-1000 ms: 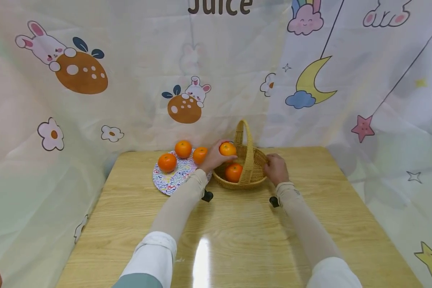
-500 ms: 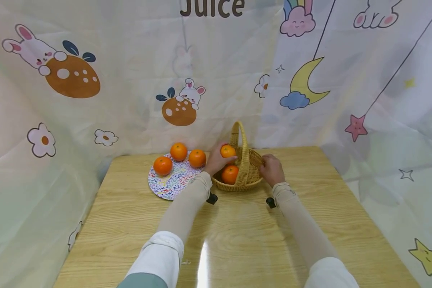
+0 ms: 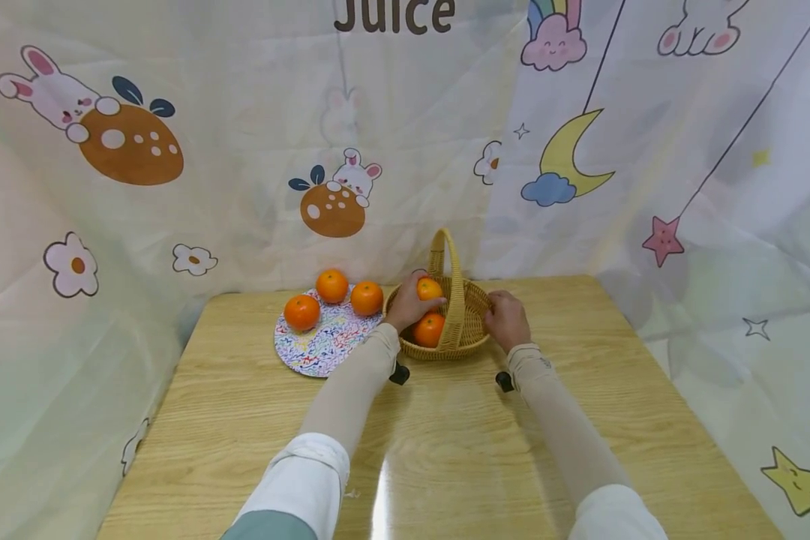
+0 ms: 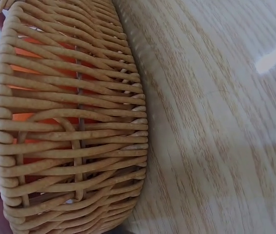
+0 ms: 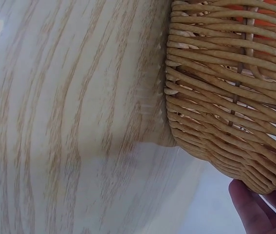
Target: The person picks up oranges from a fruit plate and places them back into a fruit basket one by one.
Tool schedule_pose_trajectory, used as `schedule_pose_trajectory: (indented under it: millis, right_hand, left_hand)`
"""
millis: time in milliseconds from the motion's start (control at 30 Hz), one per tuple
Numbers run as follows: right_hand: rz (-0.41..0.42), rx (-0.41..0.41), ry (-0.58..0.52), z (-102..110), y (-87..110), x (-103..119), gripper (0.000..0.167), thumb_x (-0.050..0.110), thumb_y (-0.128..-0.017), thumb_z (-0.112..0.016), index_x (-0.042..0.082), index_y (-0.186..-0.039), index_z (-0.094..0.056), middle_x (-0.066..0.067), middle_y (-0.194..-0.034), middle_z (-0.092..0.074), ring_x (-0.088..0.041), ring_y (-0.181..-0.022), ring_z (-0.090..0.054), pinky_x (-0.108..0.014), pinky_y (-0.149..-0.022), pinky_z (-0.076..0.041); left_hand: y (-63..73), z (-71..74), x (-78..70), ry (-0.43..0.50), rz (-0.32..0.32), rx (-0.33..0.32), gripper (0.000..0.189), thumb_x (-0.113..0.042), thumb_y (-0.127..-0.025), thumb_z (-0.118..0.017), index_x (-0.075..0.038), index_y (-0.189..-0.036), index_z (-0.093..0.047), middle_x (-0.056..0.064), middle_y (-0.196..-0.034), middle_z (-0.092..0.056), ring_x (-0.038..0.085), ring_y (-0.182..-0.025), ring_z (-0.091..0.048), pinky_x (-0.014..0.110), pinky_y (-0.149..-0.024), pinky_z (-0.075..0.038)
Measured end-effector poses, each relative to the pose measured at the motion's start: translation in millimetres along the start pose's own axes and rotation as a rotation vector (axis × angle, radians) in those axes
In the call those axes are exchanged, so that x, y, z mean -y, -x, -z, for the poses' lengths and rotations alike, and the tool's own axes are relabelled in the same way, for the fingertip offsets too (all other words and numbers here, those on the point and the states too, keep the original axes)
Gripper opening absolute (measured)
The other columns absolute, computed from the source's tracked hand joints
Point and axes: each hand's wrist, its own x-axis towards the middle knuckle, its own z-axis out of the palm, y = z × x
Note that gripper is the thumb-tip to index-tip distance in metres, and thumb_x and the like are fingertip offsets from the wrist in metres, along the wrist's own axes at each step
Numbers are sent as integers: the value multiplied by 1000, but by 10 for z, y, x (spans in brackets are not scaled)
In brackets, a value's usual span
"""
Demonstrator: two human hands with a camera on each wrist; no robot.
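Head view: one orange is held within the left half of the basket by the left grip, curled round it. A second orange is seated nearer the camera. The basket's right side is pinched by the right grip. Three more oranges are carried by the plate on the bench.

Left wrist view: orange fruit is seen through the basket.

Right wrist view: fingers are shown at the basket's edge.

Head overlooks basket, wrist closeups seemingly its front.
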Motion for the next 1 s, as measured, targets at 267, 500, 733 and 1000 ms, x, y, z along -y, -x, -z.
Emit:
schedule_pose_trajectory:
  millis: [267,500,733,1000]
  right_hand:
    - [8,-6,19,-25,4,-1,32,-6,-84,-62,-12,-116,-65,-25,-117,-62,-40,-103,-62,-48,-82,-54]
    - [14,-20,11,12,15,-6,32,-7,-84,-62,-12,-115,-65,-26,-118,-62,-41,-104,-62,-49,-83,-53]
    - [2,-29,-4,14,29,-33,31,-7,-84,-62,-11,-114,-66,-26,-116,-62,-41,-104,-62,-49,-82,-54]
    - [-5,-13,-17,-18,14,-30,32,-6,-85,-61,-10,-117,-65,-24,-118,-62,-39,-104,-62,-48,-82,-54]
  left_hand:
    - [21,4,20,-35,10,-1,73,-29,-80,-82,-9,-137,-42,11,-121,-51,23,-94,-58,36,-77,-52]
    - [-9,-13,38,-26,18,32,75,-28,-78,-84,-4,-136,-43,14,-120,-52,24,-95,-59,37,-79,-52]
    - [10,-26,41,-77,104,87,80,-35,-76,-83,-4,-138,-44,13,-127,-51,24,-105,-56,37,-89,-49]
    - [9,-4,53,-114,82,49,76,-36,-76,-83,-5,-136,-48,13,-127,-53,25,-105,-57,39,-89,-49]
